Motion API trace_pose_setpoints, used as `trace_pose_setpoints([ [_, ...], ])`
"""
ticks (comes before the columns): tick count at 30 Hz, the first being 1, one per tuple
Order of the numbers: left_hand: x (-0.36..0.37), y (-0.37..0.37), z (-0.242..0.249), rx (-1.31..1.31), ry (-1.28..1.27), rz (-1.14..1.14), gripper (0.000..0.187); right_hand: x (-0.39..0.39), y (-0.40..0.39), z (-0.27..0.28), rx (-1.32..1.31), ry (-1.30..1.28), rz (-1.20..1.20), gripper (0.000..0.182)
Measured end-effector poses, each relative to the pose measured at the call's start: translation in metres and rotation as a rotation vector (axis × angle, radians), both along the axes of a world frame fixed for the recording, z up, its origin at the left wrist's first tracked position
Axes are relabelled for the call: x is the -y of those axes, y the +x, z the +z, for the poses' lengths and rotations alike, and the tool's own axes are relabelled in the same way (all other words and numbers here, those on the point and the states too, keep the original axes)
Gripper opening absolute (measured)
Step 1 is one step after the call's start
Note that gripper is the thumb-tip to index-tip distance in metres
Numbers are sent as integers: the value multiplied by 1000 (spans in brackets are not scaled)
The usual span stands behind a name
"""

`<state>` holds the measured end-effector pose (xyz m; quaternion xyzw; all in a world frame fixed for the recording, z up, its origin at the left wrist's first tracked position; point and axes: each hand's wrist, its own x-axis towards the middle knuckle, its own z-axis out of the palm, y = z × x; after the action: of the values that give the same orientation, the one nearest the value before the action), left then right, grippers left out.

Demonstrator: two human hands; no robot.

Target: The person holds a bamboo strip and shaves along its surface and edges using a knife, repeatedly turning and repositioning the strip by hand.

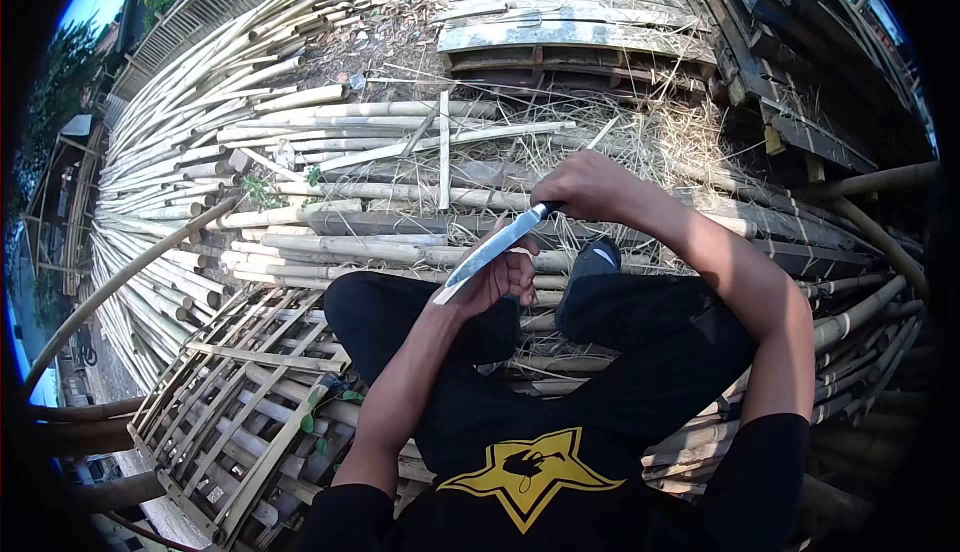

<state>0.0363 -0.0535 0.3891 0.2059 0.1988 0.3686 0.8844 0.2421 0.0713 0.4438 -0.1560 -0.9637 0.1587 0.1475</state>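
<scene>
A knife [495,249] with a long metal blade and a dark handle slants across the middle of the head view. Its handle is wrapped in my right hand [582,186], and the blade points down and left, its tip over my left wrist. Under the blade, my left hand [505,280] is turned palm up with its fingers curled in. The blade covers part of that palm, and I cannot tell what the fingers hold. A pale sliver [445,295] shows along the blade near the tip. Both hands are above my bent legs in dark trousers.
Bamboo poles [370,248] lie under and in front of me, with a large pile [180,132] to the left. A woven bamboo lattice [235,402] is at lower left. A slatted wooden platform [580,32] stands ahead, stacked timber [800,62] at right. Dry straw [640,142] is scattered between.
</scene>
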Motion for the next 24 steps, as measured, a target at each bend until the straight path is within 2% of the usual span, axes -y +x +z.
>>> trace_pose_setpoints([
  [2,2,1,7,71,13,1,48,0,0,-2,0,31,-2,4],
  [3,2,1,7,72,12,0,48,1,0,-2,-4,61,-1,4],
  [5,1,-1,6,15,-40,47,39,0,0,-2,-80,65,24,4],
  [7,2,-2,2,-69,-105,77,37,0,2,-2,-153,67,51,6],
  [9,1,0,1,-235,-233,135,35,-1,8,3,-194,59,-44,16],
  [10,2,6,11,-358,-250,202,40,-5,12,5,-93,-69,-96,17],
  [13,2,-1,4,-313,-209,264,45,-7,21,-4,-30,-156,-307,22],
  [14,4,-2,4,-325,-231,251,38,-7,21,-7,-31,-158,-300,22],
  [16,1,-2,5,-363,-232,193,34,-5,19,-18,61,-380,-394,28],
  [17,0,-1,4,-398,-229,128,30,-3,17,-23,63,-382,-392,28],
  [18,0,0,5,-351,-226,119,21,2,11,-26,62,-576,-544,32],
  [20,3,7,10,-408,-181,138,21,12,2,-25,-42,-1045,-787,40],
  [21,3,11,13,-468,-133,156,21,12,-2,-28,-43,-1045,-791,40],
  [23,2,14,11,-447,-123,144,23,9,-9,-40,-159,-1298,-934,43],
  [24,3,16,11,-461,-99,118,23,9,-11,-43,-185,-1336,-934,40],
])
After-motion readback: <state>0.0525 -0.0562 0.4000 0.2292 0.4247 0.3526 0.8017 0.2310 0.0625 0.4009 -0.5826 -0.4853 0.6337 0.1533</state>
